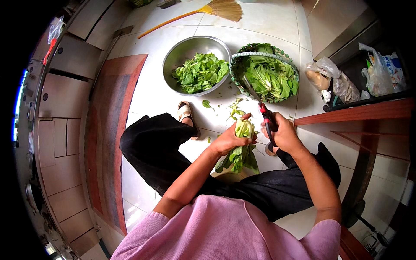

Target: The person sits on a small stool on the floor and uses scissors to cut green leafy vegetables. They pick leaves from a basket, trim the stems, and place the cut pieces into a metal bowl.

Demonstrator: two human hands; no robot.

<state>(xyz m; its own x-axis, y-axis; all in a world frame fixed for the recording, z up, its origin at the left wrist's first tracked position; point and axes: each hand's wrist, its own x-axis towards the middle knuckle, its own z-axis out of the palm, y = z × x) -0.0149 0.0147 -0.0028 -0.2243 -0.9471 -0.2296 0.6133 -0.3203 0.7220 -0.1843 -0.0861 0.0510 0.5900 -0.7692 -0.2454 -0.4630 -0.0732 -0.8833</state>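
Observation:
My left hand (232, 139) is closed around a bunch of leafy greens (240, 156), pale stems up and leaves hanging down between my knees. Just to its right, my right hand (283, 131) grips scissors (267, 122) with black and red handles, blades pointing up and left towards the woven basket (236, 81). That basket, green and white with an arched handle, holds more leafy greens (269, 78). Beside it on the left stands a steel basin (172, 53) with loose green leaves (201, 73) inside. Scraps of leaf (206, 104) lie on the tiles between the basin and my hands.
A straw broom (224, 9) lies on the floor beyond the basin. A red and grey mat (112, 136) runs along the cabinets (65, 94) at left. At right are a reddish wooden edge (354, 112) and a dark shelf with plastic bags (378, 78). My sandalled foot (187, 113) is near the basin.

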